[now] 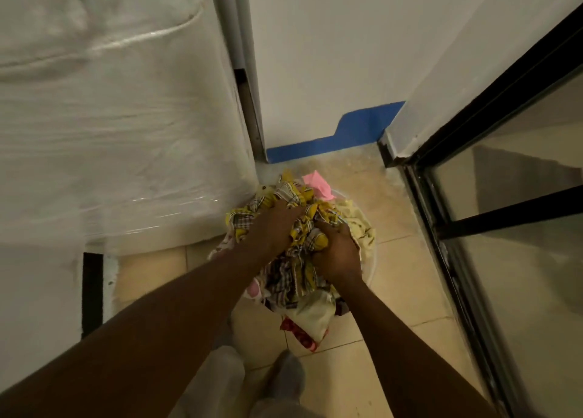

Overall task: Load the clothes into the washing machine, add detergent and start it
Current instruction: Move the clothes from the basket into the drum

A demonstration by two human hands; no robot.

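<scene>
The yellow checked clothes (299, 228) are clenched in both the left hand (274, 225) and right hand (337, 253), with the wrapped washing machine (120, 118) up to the left, so the left hand's probably nearer.

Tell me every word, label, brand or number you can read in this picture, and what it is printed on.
None can be read.
The plastic-wrapped white appliance shows no label or lettering on the side in view.
The red-and-white item at the near edge of the clothes pile carries a print, but it is too blurred and crumpled to tell whether it is text.
The wall, tiled floor and black-framed glass door bear no writing.
</scene>
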